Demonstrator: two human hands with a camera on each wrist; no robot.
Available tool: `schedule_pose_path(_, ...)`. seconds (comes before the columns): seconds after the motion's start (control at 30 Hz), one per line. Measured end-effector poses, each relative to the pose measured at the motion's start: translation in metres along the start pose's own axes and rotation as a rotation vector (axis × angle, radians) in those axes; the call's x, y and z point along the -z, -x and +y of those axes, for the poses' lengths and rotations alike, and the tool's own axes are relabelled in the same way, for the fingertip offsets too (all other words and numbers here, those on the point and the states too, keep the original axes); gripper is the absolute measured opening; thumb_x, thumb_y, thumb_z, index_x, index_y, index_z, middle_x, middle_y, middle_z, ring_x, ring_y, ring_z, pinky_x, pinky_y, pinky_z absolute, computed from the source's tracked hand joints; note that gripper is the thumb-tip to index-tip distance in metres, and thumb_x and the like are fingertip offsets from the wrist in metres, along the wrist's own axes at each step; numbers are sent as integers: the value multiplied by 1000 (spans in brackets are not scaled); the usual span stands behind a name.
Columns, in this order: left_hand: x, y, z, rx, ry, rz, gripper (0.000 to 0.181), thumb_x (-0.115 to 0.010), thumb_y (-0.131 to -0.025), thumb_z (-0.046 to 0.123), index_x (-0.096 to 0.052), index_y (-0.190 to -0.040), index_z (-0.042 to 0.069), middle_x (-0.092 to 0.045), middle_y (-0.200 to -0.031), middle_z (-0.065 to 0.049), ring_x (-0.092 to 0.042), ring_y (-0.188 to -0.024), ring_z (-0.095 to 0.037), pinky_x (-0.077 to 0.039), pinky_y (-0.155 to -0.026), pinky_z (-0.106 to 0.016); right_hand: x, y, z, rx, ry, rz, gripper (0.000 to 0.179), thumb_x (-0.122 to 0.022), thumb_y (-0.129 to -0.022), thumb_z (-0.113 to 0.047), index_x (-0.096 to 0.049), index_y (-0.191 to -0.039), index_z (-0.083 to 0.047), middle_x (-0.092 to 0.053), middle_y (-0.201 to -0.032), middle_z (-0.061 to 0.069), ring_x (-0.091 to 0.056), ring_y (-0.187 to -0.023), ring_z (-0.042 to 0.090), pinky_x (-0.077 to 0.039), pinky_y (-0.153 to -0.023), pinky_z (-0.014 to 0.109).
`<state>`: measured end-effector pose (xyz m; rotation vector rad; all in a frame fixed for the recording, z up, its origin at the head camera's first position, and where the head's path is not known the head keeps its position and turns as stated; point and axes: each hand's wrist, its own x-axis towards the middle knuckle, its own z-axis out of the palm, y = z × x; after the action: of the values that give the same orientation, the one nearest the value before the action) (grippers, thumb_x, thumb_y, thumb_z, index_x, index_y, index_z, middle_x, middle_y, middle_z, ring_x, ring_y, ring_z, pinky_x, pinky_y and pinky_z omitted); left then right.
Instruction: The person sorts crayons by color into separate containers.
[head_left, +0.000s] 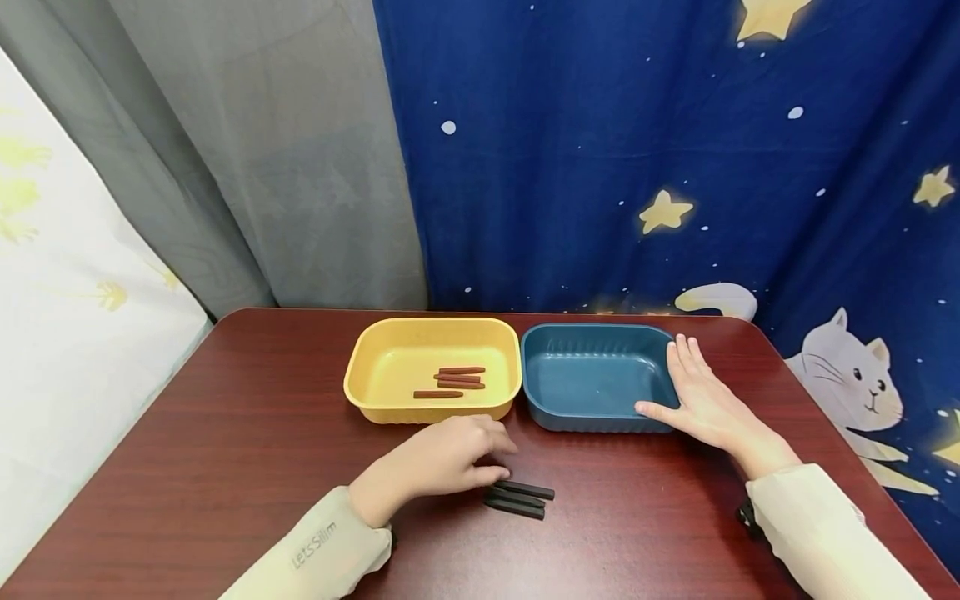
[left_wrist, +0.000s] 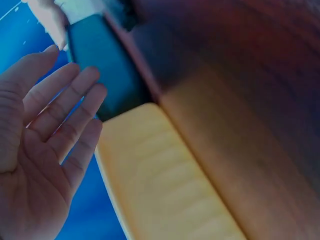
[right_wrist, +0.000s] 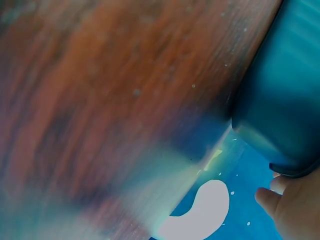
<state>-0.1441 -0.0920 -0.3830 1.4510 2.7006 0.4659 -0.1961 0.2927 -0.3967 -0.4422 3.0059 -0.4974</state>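
Slender black sticks (head_left: pixel 527 490) are noted on the reddish-brown, wood-grained table (head_left: pixel 240 433), just beside the loosely opened left hand (head_left: pixel 450 458). The rectangular blue plastic tray (head_left: pixel 600 375) is touched by the outspread right hand (head_left: pixel 697 400).

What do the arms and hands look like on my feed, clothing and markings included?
The left hand and right hand are ungloved. The left sleeve and right sleeve are cream; dark lettering marks the left. A black object shows, partly hidden, beneath the right cuff.
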Motion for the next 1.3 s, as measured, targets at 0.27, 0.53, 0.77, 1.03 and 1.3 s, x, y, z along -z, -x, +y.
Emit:
schedule_pose_path(0.27,-11,-19,0,-10,-17,-132,19,-67,-93,23,-75,-108,15,-70,-97,8,-63,-91,-2,-50,-84,-17,1,-2,1,-12,2,-6,120,-62,-86,-67,-2,-155,11,5,-163,30,6,-152,47,-17,-116,68)
schedule_pose_path(0.53,-14,-31,2,34,20,-228,10,-70,-91,20,-75,-100,17,-64,-83,9,-56,-76,-1,-44,-70,-13,1,-2,1,-23,-7,-5,121,-63,-85,-67,-2,-155,11,5,-164,30,6,-152,46,-17,-116,68)
schedule_pose_path(0.77,-17,-34,3,63,16,-249,10,-74,-89,20,-76,-98,17,-61,-79,13,-55,-76,2,-44,-71,-13,1,-2,0,-27,-20,-11,122,-64,-84,-67,-1,-155,10,6,-164,29,7,-152,45,-16,-116,67)
schedule_pose_path(1.03,-19,-36,5,39,7,-243,7,-72,-83,10,-70,-83,17,-60,-75,10,-50,-68,2,-40,-64,-11,1,-2,0,-26,-25,-4,122,-63,-85,-67,0,-155,10,7,-164,28,7,-153,44,-16,-116,68)
schedule_pose_path(1.3,-20,-37,1,28,31,-226,9,-71,-81,10,-67,-78,17,-59,-75,9,-48,-66,2,-38,-61,-11,1,-2,0,-28,-24,-2,122,-63,-84,-67,-1,-155,10,6,-164,28,7,-153,44,-15,-116,69)
